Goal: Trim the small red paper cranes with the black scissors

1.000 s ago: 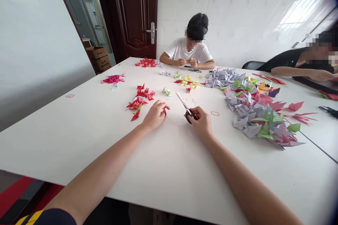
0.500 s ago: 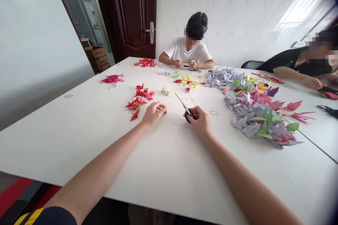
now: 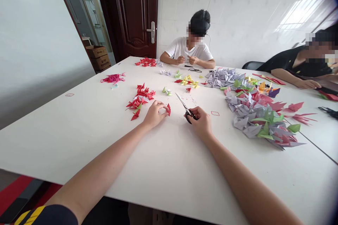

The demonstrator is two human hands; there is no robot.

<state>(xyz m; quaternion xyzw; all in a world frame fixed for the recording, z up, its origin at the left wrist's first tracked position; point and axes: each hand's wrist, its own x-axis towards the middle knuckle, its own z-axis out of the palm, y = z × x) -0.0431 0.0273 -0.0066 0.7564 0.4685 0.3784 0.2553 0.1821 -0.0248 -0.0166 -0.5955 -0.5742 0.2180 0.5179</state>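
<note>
Between the fingertips of my left hand (image 3: 155,114) is a small red paper crane (image 3: 169,109), held low over the white table (image 3: 148,168). My right hand (image 3: 202,121) is closed around the black handles of a pair of scissors (image 3: 185,108), whose silver blades point away and to the left. Just left of my left hand lies a cluster of red paper cranes (image 3: 136,102), with a little green among them. Small paper bits are scattered past the scissors. A pale green crane (image 3: 167,91) lies beyond my left hand.
A large heap of grey, pink and green cranes (image 3: 253,112) covers the right side. Yellow cranes (image 3: 188,80) and pink string (image 3: 113,78) lie farther back. One person (image 3: 188,51) sits opposite, another person (image 3: 287,65) at the right.
The red crane now shows more fully at my left fingertips, where only a small part of it was visible. The hands of the person opposite have shifted. My right hand has barely moved.
</note>
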